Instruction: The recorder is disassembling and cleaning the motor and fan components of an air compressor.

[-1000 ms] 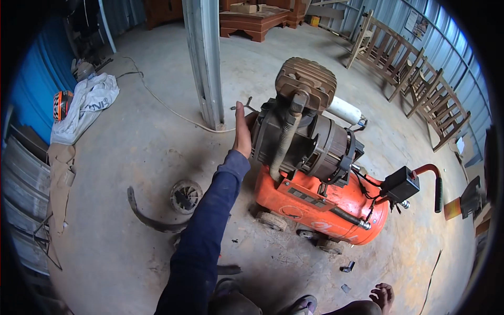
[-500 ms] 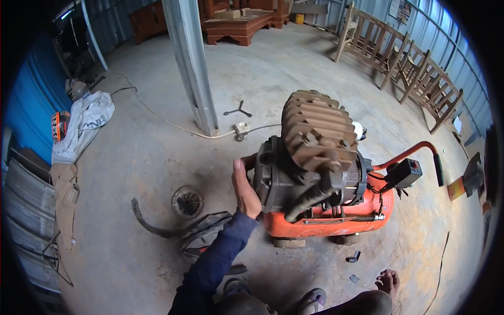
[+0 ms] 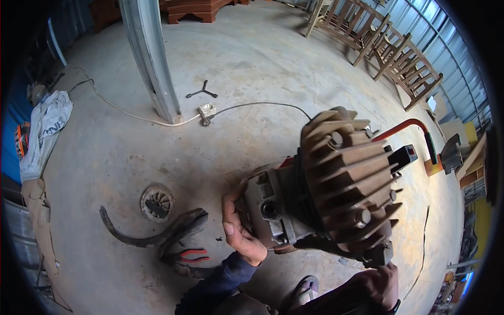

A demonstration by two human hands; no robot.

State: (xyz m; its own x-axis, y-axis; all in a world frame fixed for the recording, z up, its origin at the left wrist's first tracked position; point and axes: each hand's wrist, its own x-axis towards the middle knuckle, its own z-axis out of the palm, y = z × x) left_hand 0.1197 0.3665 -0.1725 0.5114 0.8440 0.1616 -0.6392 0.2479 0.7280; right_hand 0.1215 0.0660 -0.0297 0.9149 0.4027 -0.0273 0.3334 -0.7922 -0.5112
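An air compressor is tilted up close, and its finned brown cylinder head [image 3: 352, 178] fills much of the middle right. My left hand [image 3: 241, 228] is closed round the end of the metal pump housing [image 3: 270, 207], thumb on the near side. At the lower right, my right hand [image 3: 386, 289] grips a blocky fitting [image 3: 379, 254] at the bottom edge of the head; its fingertips are partly hidden. The red handle [image 3: 404, 123] sticks out behind the head, beside a black switch box [image 3: 403, 156]. Most of the red tank is hidden behind the pump.
On the floor at left lie red-handled pliers [image 3: 193, 255], a curved black strip [image 3: 126, 236] and a round finned part [image 3: 157, 202]. A three-armed wrench [image 3: 202, 90] and a power socket [image 3: 207, 110] are near the steel post [image 3: 149, 58]. Wooden bench frames [image 3: 367, 37] stand far right.
The compressor has tipped, so its finned head is nearer and the tank is hidden. My right hand has risen from beside my knee to the fitting. My left hand stays on the housing.
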